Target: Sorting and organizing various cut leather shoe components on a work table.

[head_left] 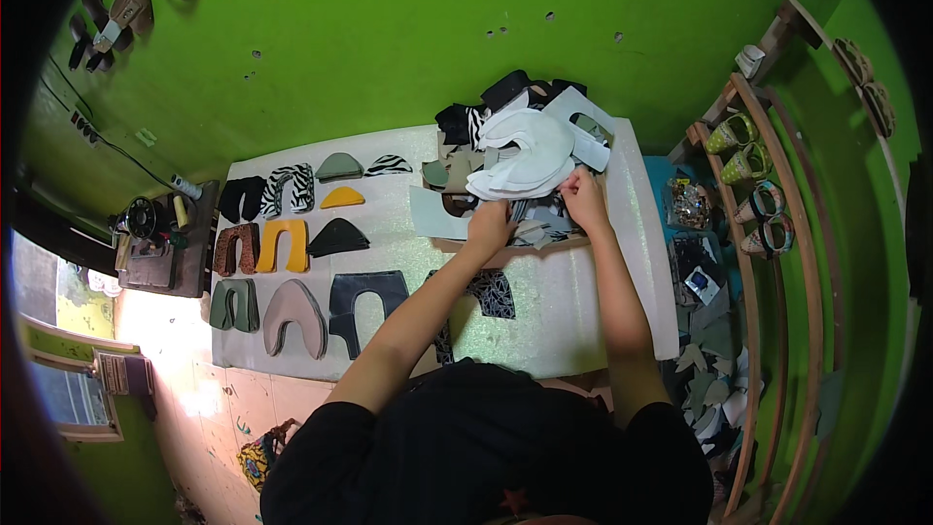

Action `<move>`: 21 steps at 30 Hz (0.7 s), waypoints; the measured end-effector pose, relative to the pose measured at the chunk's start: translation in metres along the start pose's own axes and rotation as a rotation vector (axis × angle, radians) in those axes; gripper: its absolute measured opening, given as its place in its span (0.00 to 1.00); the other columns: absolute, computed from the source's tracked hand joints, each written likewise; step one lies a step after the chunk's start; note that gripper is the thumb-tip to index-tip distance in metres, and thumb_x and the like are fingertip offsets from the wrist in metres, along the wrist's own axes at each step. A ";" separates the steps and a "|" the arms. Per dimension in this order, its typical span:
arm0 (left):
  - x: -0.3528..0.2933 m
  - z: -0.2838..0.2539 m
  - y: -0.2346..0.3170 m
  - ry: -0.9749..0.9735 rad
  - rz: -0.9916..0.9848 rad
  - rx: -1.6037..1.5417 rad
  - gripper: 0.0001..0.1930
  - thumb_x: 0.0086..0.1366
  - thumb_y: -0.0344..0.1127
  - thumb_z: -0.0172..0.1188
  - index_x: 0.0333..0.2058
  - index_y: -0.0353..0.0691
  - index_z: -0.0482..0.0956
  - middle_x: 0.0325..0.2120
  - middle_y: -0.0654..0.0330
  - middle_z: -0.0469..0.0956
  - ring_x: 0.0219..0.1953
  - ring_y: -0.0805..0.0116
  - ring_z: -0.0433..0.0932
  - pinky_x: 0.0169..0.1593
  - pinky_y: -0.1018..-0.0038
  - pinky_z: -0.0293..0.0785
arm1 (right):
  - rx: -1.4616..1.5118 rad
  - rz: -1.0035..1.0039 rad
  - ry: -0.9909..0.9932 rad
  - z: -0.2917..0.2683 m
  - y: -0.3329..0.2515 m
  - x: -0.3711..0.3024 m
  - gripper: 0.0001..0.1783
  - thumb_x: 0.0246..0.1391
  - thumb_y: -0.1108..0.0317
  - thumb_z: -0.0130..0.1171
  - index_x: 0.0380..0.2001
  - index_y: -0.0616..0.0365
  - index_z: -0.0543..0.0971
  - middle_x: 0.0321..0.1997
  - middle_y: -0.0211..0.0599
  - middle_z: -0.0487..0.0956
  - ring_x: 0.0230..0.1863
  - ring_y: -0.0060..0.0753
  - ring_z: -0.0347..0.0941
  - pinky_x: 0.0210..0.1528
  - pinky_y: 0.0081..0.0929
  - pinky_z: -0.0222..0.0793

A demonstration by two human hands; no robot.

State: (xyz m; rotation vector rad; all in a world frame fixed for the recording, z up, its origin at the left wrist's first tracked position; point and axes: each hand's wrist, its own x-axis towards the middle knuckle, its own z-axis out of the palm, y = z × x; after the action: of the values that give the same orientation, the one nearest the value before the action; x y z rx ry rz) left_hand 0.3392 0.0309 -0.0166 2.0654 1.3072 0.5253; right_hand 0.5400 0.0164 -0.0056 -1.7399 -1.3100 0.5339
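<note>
Both hands reach into a heaped box (505,255) of cut shoe-part pieces at the back right of the table. My left hand (492,226) is at the near side of the heap, fingers curled among the pieces, against white ones. At the right side my right hand (583,200) has its fingers pinched together beside the white curved pieces (530,148). What either hand grips is hidden. Zebra-striped and grey scraps (544,224) show between the hands. A flat pale piece (435,214) sticks out left of my left hand.
Sorted stacks lie on the white table (583,331): yellow U-shapes (283,245), beige U-shapes (295,319), black U-shapes (367,309) and a green half-round (339,167). A sewing machine (146,224) stands left. Right is a wooden rack (768,262) with sandals (746,163).
</note>
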 end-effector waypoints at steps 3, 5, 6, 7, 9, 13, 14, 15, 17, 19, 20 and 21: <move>0.001 0.006 -0.004 0.039 -0.011 0.075 0.08 0.48 0.32 0.60 0.27 0.35 0.74 0.26 0.47 0.75 0.33 0.48 0.75 0.36 0.60 0.71 | -0.254 -0.138 -0.076 -0.008 0.003 -0.005 0.19 0.33 0.78 0.63 0.31 0.61 0.67 0.29 0.41 0.74 0.34 0.39 0.71 0.36 0.30 0.67; 0.002 0.009 -0.007 0.083 -0.009 0.080 0.07 0.47 0.31 0.59 0.26 0.35 0.75 0.25 0.47 0.76 0.32 0.48 0.74 0.35 0.60 0.71 | -0.328 -0.182 -0.057 -0.012 0.008 -0.008 0.22 0.31 0.77 0.65 0.33 0.61 0.67 0.33 0.42 0.74 0.37 0.42 0.70 0.40 0.32 0.66; 0.004 0.009 -0.011 0.099 0.004 0.068 0.07 0.48 0.31 0.58 0.27 0.35 0.75 0.25 0.47 0.75 0.32 0.47 0.74 0.35 0.60 0.70 | -0.400 -0.233 -0.045 -0.012 0.006 -0.009 0.25 0.30 0.76 0.67 0.35 0.60 0.67 0.37 0.44 0.73 0.41 0.45 0.69 0.43 0.34 0.65; 0.006 0.008 -0.014 0.115 0.017 0.055 0.07 0.48 0.30 0.58 0.27 0.34 0.75 0.25 0.46 0.75 0.31 0.47 0.74 0.36 0.59 0.70 | -0.397 -0.233 -0.046 -0.011 0.003 -0.010 0.25 0.30 0.76 0.67 0.35 0.60 0.67 0.37 0.44 0.73 0.41 0.45 0.69 0.43 0.34 0.65; 0.007 0.007 -0.020 0.153 0.024 0.048 0.07 0.48 0.30 0.57 0.27 0.34 0.75 0.24 0.46 0.75 0.31 0.46 0.75 0.36 0.59 0.70 | -0.377 -0.043 -0.116 -0.007 -0.001 -0.011 0.30 0.27 0.74 0.69 0.39 0.60 0.68 0.41 0.46 0.72 0.47 0.49 0.66 0.49 0.36 0.62; 0.009 0.006 -0.028 0.180 0.020 -0.005 0.06 0.50 0.29 0.56 0.27 0.32 0.74 0.25 0.45 0.75 0.31 0.46 0.75 0.36 0.60 0.71 | -0.414 -0.004 -0.100 0.000 0.001 -0.008 0.33 0.28 0.73 0.69 0.42 0.61 0.67 0.42 0.48 0.72 0.49 0.50 0.66 0.51 0.36 0.61; 0.008 0.005 -0.029 0.181 0.018 -0.005 0.06 0.50 0.29 0.56 0.27 0.32 0.74 0.25 0.45 0.75 0.31 0.46 0.75 0.36 0.60 0.71 | -0.453 -0.017 -0.090 0.000 0.003 -0.007 0.31 0.29 0.74 0.68 0.42 0.62 0.68 0.43 0.48 0.72 0.48 0.49 0.66 0.50 0.35 0.63; 0.008 0.005 -0.029 0.184 0.016 -0.025 0.06 0.51 0.29 0.56 0.28 0.32 0.74 0.25 0.45 0.75 0.32 0.46 0.75 0.36 0.60 0.70 | -0.494 -0.029 -0.078 0.000 0.006 -0.007 0.30 0.29 0.74 0.67 0.41 0.62 0.68 0.44 0.49 0.71 0.47 0.48 0.67 0.48 0.34 0.65; 0.007 0.006 -0.027 0.185 0.016 -0.045 0.07 0.52 0.29 0.55 0.28 0.32 0.74 0.26 0.45 0.75 0.32 0.46 0.75 0.36 0.61 0.70 | -0.428 -0.059 -0.065 -0.002 0.018 -0.003 0.26 0.30 0.74 0.66 0.39 0.63 0.70 0.42 0.49 0.73 0.43 0.46 0.69 0.45 0.33 0.66; 0.007 0.007 -0.026 0.142 -0.012 -0.014 0.09 0.55 0.32 0.50 0.32 0.33 0.73 0.28 0.43 0.75 0.34 0.45 0.74 0.38 0.58 0.70 | -0.362 -0.089 -0.050 -0.004 0.029 -0.001 0.22 0.32 0.74 0.65 0.36 0.64 0.72 0.40 0.49 0.74 0.40 0.44 0.72 0.42 0.32 0.68; 0.007 0.009 -0.024 0.139 -0.009 -0.015 0.09 0.55 0.32 0.50 0.32 0.33 0.73 0.28 0.43 0.75 0.34 0.45 0.74 0.38 0.58 0.70 | -0.339 -0.099 -0.031 -0.006 0.034 -0.001 0.17 0.33 0.73 0.64 0.31 0.64 0.74 0.34 0.47 0.76 0.35 0.43 0.73 0.37 0.31 0.69; 0.006 0.008 -0.025 0.141 -0.010 -0.005 0.09 0.56 0.32 0.50 0.32 0.33 0.73 0.27 0.42 0.75 0.33 0.45 0.74 0.37 0.58 0.70 | -0.311 -0.114 -0.017 -0.005 0.029 -0.001 0.12 0.35 0.72 0.63 0.27 0.64 0.76 0.28 0.46 0.77 0.30 0.41 0.74 0.33 0.31 0.69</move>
State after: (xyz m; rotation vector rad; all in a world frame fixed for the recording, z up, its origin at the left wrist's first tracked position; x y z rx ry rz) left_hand 0.3305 0.0419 -0.0395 2.0482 1.3934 0.6797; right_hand 0.5596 0.0118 -0.0271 -1.8974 -1.5593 0.2907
